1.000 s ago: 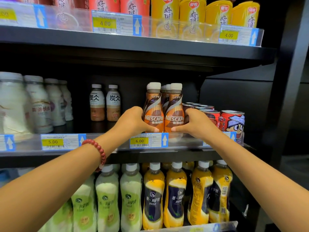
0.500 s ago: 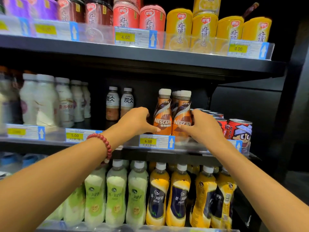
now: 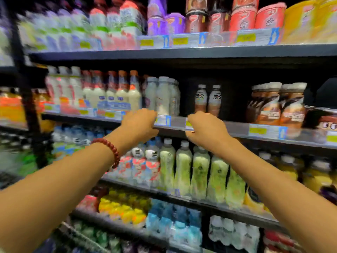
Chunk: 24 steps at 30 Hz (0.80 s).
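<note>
Both hands had swung away from the Nescafé bottles (image 3: pixel 277 108), now at right of frame, to the shelf edge (image 3: pixel 177 122) mid-frame, fingers loosely curled, holding nothing, the right hand (image 3: pixel 206 128) nearer than the left hand (image 3: pixel 140 123) to the upright small brown bottles (image 3: pixel 214 101) just above it.

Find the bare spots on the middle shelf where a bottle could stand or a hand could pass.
Two dark gaps: one between the white bottles and the pair of small brown-labelled bottles; a wider one between that pair and the coffee bottles. Below, the green bottles stand packed tight.
</note>
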Each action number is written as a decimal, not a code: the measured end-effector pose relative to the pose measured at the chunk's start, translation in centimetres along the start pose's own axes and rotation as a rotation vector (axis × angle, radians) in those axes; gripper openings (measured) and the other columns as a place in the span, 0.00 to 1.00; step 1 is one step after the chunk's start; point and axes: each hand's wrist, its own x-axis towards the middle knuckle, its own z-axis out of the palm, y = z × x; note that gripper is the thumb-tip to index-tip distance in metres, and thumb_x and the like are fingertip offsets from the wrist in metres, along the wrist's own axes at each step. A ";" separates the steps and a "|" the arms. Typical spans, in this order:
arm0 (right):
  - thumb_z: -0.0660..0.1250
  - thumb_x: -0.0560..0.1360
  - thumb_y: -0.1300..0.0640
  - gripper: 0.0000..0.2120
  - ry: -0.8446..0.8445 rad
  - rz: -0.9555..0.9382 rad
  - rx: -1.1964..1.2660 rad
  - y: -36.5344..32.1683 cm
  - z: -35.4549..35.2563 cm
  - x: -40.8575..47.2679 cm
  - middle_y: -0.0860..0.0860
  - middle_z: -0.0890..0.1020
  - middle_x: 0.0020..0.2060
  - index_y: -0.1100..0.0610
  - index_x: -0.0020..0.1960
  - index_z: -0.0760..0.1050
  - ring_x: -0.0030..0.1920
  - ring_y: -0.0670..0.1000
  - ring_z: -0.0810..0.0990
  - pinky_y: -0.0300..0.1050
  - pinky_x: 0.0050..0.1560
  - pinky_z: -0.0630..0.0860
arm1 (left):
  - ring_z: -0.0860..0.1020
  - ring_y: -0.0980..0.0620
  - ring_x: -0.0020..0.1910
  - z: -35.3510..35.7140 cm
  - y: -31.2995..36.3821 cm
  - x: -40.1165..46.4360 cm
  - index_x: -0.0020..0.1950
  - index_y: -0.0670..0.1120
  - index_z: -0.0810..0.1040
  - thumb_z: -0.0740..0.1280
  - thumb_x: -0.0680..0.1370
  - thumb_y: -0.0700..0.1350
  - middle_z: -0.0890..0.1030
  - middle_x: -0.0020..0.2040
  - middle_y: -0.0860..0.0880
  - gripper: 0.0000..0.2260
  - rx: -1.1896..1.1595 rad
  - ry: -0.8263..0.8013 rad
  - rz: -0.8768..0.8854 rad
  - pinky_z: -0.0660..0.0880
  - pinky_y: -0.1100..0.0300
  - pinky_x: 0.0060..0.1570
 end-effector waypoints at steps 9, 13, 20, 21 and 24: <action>0.62 0.75 0.54 0.07 -0.192 -0.182 0.155 -22.9 5.8 -0.2 0.59 0.77 0.52 0.58 0.48 0.71 0.54 0.61 0.77 0.48 0.41 0.66 | 0.70 0.45 0.38 3.0 -18.6 -14.6 0.48 0.44 0.69 0.63 0.77 0.52 0.66 0.34 0.49 0.12 0.137 -0.235 -0.164 0.66 0.54 0.35; 0.62 0.76 0.55 0.06 -0.267 -0.272 0.198 -30.2 7.5 -0.5 0.59 0.76 0.47 0.58 0.45 0.69 0.52 0.61 0.78 0.48 0.38 0.67 | 0.75 0.44 0.41 4.5 -24.4 -19.3 0.59 0.43 0.72 0.64 0.77 0.53 0.75 0.42 0.46 0.17 0.145 -0.304 -0.222 0.74 0.52 0.37; 0.61 0.77 0.55 0.18 -0.473 -0.364 0.257 -38.7 13.2 -1.3 0.51 0.65 0.32 0.55 0.32 0.58 0.40 0.57 0.71 0.48 0.36 0.67 | 0.78 0.44 0.49 9.6 -30.8 -25.0 0.58 0.45 0.73 0.64 0.77 0.54 0.79 0.49 0.45 0.16 0.046 -0.457 -0.347 0.74 0.52 0.38; 0.61 0.77 0.56 0.17 -0.492 -0.371 0.262 -39.5 14.4 -1.4 0.51 0.65 0.32 0.55 0.32 0.59 0.39 0.57 0.70 0.48 0.36 0.67 | 0.77 0.44 0.46 10.7 -31.4 -25.5 0.55 0.45 0.72 0.64 0.77 0.54 0.77 0.44 0.47 0.14 0.049 -0.484 -0.363 0.73 0.53 0.37; 0.62 0.76 0.55 0.10 -0.571 -0.387 0.257 -41.7 18.4 -1.8 0.53 0.69 0.36 0.58 0.39 0.65 0.40 0.57 0.71 0.48 0.36 0.68 | 0.72 0.46 0.40 14.8 -33.0 -26.9 0.48 0.46 0.69 0.63 0.78 0.54 0.69 0.37 0.49 0.12 0.055 -0.546 -0.402 0.75 0.52 0.38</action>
